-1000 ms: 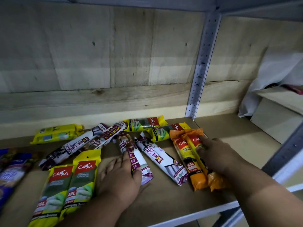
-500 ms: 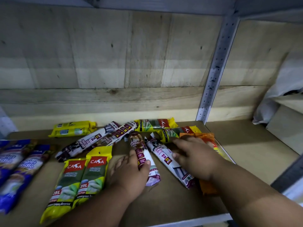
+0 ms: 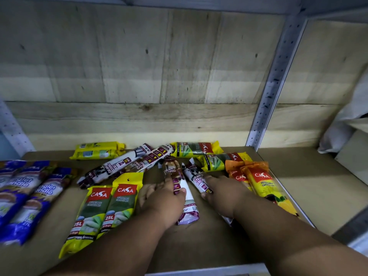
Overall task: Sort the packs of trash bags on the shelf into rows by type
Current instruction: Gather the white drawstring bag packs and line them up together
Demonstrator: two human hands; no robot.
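Note:
Trash bag packs lie on the wooden shelf [image 3: 209, 242]. My left hand [image 3: 165, 200] lies flat on a white and maroon draw string pack [image 3: 188, 210], index finger and thumb on it. My right hand [image 3: 221, 194] rests on a second draw string pack [image 3: 196, 177] beside it. Two more draw string packs [image 3: 119, 166] lie slanted behind. Two yellow 25L packs [image 3: 103, 208] sit side by side left of my left hand. Two orange packs [image 3: 256, 180] lie to the right. Blue packs [image 3: 23, 196] lie at far left. Three yellow packs [image 3: 97, 150] sit at the back.
A perforated metal upright [image 3: 268, 96] stands at the back right, and another at the far left [image 3: 12, 128]. Wooden planks [image 3: 139, 76] close the back. A white cloth [image 3: 342, 126] hangs over the neighbouring shelf on the right.
My right hand left the orange packs and moved left onto the second draw string pack. My left hand stayed on its pack. The view shifted left, showing the blue packs.

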